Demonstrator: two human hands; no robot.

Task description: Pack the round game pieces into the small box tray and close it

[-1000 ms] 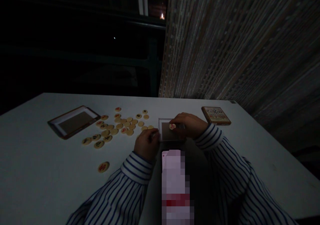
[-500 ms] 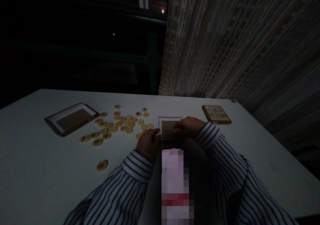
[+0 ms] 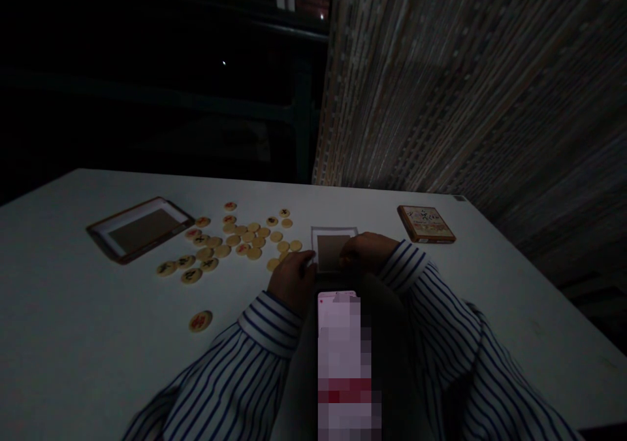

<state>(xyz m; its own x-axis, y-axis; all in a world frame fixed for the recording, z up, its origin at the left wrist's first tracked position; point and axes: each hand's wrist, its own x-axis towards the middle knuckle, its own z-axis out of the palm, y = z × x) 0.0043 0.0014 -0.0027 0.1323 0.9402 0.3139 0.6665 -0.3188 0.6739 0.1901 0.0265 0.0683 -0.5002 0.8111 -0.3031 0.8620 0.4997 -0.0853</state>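
Observation:
A small open box tray [image 3: 333, 235] with a brown floor lies on the white table [image 3: 73, 336] in front of me. My left hand [image 3: 292, 283] rests at the tray's left near corner, fingers curled against its edge. My right hand [image 3: 366, 251] is closed over the tray's right near part; whether a piece is in its fingers is hidden. Several round tan game pieces [image 3: 240, 240] with red or black marks lie scattered to the left of the tray. One piece [image 3: 200, 321] lies alone nearer to me.
A larger flat box lid [image 3: 140, 228] lies at the far left of the pieces. A small printed box [image 3: 426, 223] sits at the right. A lit phone [image 3: 343, 356] is near my chest. A ribbed curtain wall [image 3: 465, 88] rises behind the table.
My right hand, which held a red-marked round piece over the tray a second ago, has drawn back toward the tray's near right corner; the piece no longer shows. The left hand has barely shifted.

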